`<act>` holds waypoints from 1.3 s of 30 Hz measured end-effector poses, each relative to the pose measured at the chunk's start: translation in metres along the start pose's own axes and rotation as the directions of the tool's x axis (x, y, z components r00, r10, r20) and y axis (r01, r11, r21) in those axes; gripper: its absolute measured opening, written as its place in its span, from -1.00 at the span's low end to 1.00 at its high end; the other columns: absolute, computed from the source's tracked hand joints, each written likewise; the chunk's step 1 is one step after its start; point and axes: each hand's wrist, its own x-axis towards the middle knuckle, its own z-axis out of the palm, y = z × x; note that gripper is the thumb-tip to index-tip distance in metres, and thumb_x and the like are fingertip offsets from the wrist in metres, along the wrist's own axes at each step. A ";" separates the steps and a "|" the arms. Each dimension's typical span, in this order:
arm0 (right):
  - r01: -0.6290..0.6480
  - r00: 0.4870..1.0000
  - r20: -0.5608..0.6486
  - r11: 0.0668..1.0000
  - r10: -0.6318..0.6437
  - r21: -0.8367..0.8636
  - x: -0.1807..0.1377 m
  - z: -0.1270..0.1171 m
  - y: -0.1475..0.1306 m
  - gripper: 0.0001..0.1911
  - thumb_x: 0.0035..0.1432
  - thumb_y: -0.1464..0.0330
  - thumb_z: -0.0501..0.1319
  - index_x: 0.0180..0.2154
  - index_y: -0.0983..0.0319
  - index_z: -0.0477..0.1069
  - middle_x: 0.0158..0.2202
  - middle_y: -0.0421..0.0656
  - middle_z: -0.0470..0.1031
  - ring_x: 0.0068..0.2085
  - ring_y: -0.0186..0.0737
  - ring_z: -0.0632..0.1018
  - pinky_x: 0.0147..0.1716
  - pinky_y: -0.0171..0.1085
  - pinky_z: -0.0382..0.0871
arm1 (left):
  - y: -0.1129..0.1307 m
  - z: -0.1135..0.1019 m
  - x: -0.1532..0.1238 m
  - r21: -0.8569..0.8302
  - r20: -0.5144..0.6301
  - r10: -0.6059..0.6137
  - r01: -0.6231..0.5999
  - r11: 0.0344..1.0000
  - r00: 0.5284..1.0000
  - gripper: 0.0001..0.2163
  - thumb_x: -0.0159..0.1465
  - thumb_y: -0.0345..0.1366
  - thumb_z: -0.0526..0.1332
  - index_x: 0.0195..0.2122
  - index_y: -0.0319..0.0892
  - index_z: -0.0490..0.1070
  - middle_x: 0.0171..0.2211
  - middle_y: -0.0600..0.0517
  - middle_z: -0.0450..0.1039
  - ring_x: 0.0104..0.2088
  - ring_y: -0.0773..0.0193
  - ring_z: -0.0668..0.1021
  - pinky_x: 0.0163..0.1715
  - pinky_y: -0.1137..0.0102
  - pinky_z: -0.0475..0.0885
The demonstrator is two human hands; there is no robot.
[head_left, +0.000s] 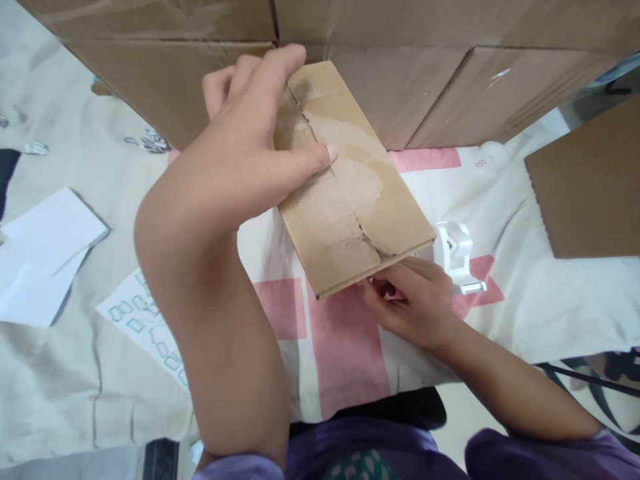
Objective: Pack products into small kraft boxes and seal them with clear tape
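Note:
A flat cardboard box (353, 180), with a split seam under clear tape, is held tilted above the cloth. My left hand (265, 127) grips its upper left side, thumb pressed on the seam and fingers over the far edge. At the near edge is my right hand (415, 300), fingers curled together just under the corner where the seam ends. Its fingertips are partly hidden, and what they pinch does not show. Right beside that hand, a white tape dispenser (455, 257) lies on the cloth.
A large taped carton (380, 87) stands across the back. A loose cardboard sheet (590, 187) is at the right. White papers (50, 260) and a sheet with drawn shapes (145, 327) lie at the left on the pale patterned cloth (345, 360). Crumpled scraps (150, 141) lie near the carton.

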 end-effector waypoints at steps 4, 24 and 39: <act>0.023 1.000 -0.013 1.000 -0.023 0.018 0.001 0.000 0.002 -0.74 0.21 0.51 0.26 -0.45 0.16 0.26 -0.65 -0.35 0.29 -0.61 -0.41 0.29 -0.60 -0.33 0.16 | 0.001 0.000 0.000 0.003 0.002 -0.009 0.009 1.000 1.000 -0.22 0.15 -0.31 0.31 0.40 0.14 0.07 0.36 0.11 0.12 0.41 0.06 0.05 0.39 0.00 0.08; 0.038 0.999 -0.003 0.999 -0.038 0.010 0.000 -0.001 0.004 -0.83 0.22 0.43 0.32 -0.40 0.19 0.37 -0.65 -0.35 0.29 -0.61 -0.42 0.29 -0.59 -0.36 0.17 | -0.002 -0.001 0.000 0.008 0.016 0.019 -0.019 1.000 1.000 -0.27 0.21 -0.20 0.25 0.42 0.13 0.06 0.35 0.17 0.11 0.41 0.12 0.02 0.44 0.11 -0.10; 0.017 1.000 0.002 0.999 -0.017 0.042 0.000 -0.002 0.002 -0.81 0.19 0.52 0.21 -0.43 0.18 0.32 -0.64 -0.34 0.25 -0.59 -0.40 0.26 -0.59 -0.35 0.13 | -0.007 0.002 -0.002 -0.068 -0.017 0.069 -0.070 0.995 0.997 -0.32 0.25 -0.16 0.24 0.41 0.06 0.12 0.35 0.13 0.13 0.44 0.08 0.00 0.46 0.09 -0.09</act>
